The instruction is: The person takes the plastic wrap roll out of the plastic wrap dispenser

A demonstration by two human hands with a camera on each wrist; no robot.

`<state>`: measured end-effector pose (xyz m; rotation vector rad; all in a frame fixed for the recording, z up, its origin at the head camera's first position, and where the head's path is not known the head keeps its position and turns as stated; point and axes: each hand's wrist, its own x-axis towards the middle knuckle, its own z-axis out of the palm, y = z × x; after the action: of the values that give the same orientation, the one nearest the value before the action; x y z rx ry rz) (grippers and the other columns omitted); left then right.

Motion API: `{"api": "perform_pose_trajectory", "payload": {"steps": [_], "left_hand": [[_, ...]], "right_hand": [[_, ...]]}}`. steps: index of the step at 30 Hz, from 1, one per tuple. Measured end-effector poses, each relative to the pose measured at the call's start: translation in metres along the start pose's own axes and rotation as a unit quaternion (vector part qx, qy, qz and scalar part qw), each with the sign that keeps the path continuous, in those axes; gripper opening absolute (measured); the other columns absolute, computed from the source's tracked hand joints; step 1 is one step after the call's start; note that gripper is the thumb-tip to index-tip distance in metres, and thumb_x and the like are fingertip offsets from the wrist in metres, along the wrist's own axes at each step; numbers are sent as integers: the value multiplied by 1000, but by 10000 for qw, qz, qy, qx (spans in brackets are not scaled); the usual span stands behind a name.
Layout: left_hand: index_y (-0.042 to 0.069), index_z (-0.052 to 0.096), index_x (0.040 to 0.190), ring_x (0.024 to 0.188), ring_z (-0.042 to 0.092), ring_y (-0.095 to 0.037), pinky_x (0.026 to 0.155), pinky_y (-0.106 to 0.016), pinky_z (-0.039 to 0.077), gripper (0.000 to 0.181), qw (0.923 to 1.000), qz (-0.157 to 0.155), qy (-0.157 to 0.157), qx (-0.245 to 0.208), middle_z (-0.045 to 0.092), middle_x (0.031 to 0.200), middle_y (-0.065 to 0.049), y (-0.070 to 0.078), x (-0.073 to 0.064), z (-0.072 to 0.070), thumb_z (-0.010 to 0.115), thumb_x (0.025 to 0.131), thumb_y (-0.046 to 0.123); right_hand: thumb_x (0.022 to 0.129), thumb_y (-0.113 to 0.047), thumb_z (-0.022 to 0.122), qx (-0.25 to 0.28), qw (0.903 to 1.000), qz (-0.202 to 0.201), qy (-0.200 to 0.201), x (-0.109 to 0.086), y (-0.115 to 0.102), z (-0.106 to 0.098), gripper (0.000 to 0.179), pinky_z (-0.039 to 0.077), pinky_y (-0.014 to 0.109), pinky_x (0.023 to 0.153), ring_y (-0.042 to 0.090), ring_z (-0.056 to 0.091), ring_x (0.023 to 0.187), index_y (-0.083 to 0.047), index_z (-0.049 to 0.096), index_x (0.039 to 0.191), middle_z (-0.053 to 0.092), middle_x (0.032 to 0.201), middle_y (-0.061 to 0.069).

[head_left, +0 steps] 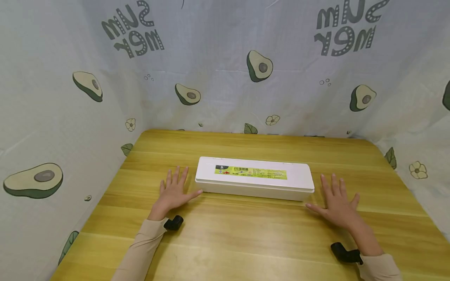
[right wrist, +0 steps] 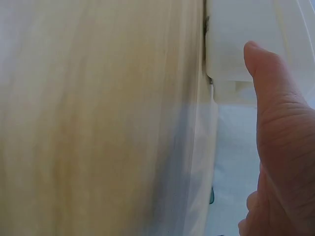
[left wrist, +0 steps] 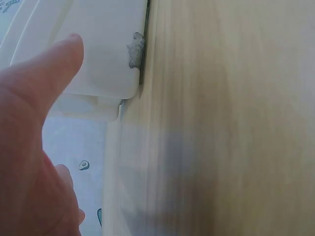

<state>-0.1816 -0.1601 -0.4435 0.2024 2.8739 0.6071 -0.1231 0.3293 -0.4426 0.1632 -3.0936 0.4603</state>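
Bordering your wooden table (head_left: pixel 246 238) on the left, a pale avocado-print curtain (head_left: pixel 35 101) also lines the far and right sides. Your left hand (head_left: pixel 173 195) has its fingers spread apart, thumb toward the near left corner of the white box (head_left: pixel 253 185); a black wrist device (head_left: pixel 174 223) juts out nearer you. The box lies crosswise between your hands, a yellow-green label (head_left: pixel 251 172) on top. Rightmost, your right hand (head_left: pixel 337 205) spreads its fingers too, thumb by the near right corner, a second black device (head_left: pixel 343 253) nearer you. Thumb contact, I cannot tell.
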Motion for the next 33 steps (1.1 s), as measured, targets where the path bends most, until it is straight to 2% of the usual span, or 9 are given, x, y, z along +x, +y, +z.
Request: {"api": "perform_pose_trajectory", "payload": {"steps": [6, 11, 16, 22, 29, 33], "left_hand": [[21, 1, 152, 144, -11, -44, 109, -69, 1, 101, 9998, 169, 59, -102, -6, 159, -15, 1, 2, 1, 51, 80, 70], [18, 3, 153, 144, -8, -42, 109, -68, 4, 101, 9972, 631, 345, -223, -3, 159, -15, -1, 6, 6, 57, 81, 63], [11, 4, 152, 144, -6, -43, 110, -68, 9, 102, 9911, 1039, 554, -620, -1, 158, -20, 1, 8, 8, 65, 81, 52], [12, 0, 152, 145, -5, -40, 108, -67, 17, 106, 9859, 1150, 447, -1132, -4, 158, -20, 2, 8, 9, 69, 80, 48], [10, 2, 152, 147, -1, -35, 113, -60, 13, 106, 9751, 1331, 486, -1706, 4, 158, -17, 5, 12, 14, 71, 79, 44], [10, 3, 152, 147, 0, -35, 114, -59, 12, 106, 9725, 1337, 524, -1834, 5, 158, -17, 5, 13, 16, 73, 79, 40]], "right_hand": [[80, -60, 60, 51, 10000, 21, -50, -1, -1, -1, 109, -4, 84, 88, 56, -8, 137, -14, -9, 151, -10, 153, 31], [80, -57, 62, 205, 9997, -92, 34, 1, 0, -2, 110, -5, 81, 92, 53, -9, 139, -13, -9, 151, -10, 153, 31], [78, -57, 65, 223, 9996, -111, 106, 2, -2, -5, 113, -4, 78, 96, 50, -9, 141, -14, -10, 151, -9, 153, 30], [75, -55, 69, 316, 9993, -149, 150, 0, -4, -8, 118, -3, 78, 97, 50, -8, 141, -16, -12, 151, -6, 153, 31], [73, -54, 71, 310, 9992, -167, 204, -2, -4, -10, 120, -3, 78, 98, 49, -7, 141, -13, -10, 151, -4, 153, 32], [71, -55, 73, 265, 9993, -171, 175, -2, -3, -11, 123, -2, 77, 98, 49, -7, 141, -12, -10, 151, -4, 153, 32]]}}
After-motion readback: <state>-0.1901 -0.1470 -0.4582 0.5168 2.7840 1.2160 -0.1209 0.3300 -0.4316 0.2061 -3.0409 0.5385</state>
